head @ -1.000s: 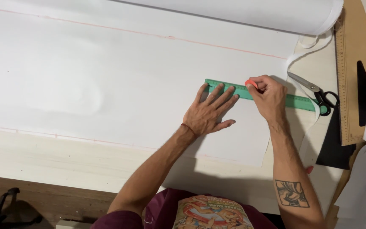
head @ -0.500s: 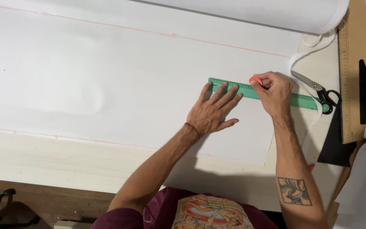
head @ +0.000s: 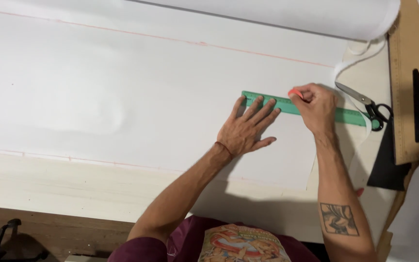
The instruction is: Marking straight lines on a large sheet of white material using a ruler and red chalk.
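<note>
From the head camera, looking straight down, a wide sheet of white fabric (head: 136, 87) covers most of a pale wooden table (head: 64, 187). A green ruler (head: 311, 108) lies on the fabric toward three o'clock of the frame, slanting slightly down to the right.

The left hand (head: 245, 130) lies flat and open, fingers spread, its fingertips pressing on the ruler's left end; it grasps nothing, only pins the ruler down. The palm rests on the fabric just at six o'clock of the ruler.

The right hand (head: 317, 107) sits over the ruler's middle, at three o'clock of the left hand, fingers pinched tight around a small orange-red marking chalk (head: 295, 93). The chalk tip meets the fabric at the ruler's upper edge.

A faint orange line (head: 170, 39) runs across the fabric at twelve o'clock of both hands, well apart from them; another faint one (head: 73, 159) runs along the fabric's near edge toward eight o'clock.

At three o'clock of the right hand, black-handled scissors (head: 367, 105) lie just beside the ruler's right end. Beyond them a long wooden ruler (head: 403, 97) runs up the table's right side, with a black triangular shape (head: 386, 165) beside it. A roll of white fabric (head: 292, 17) lies across the top at one o'clock.
</note>
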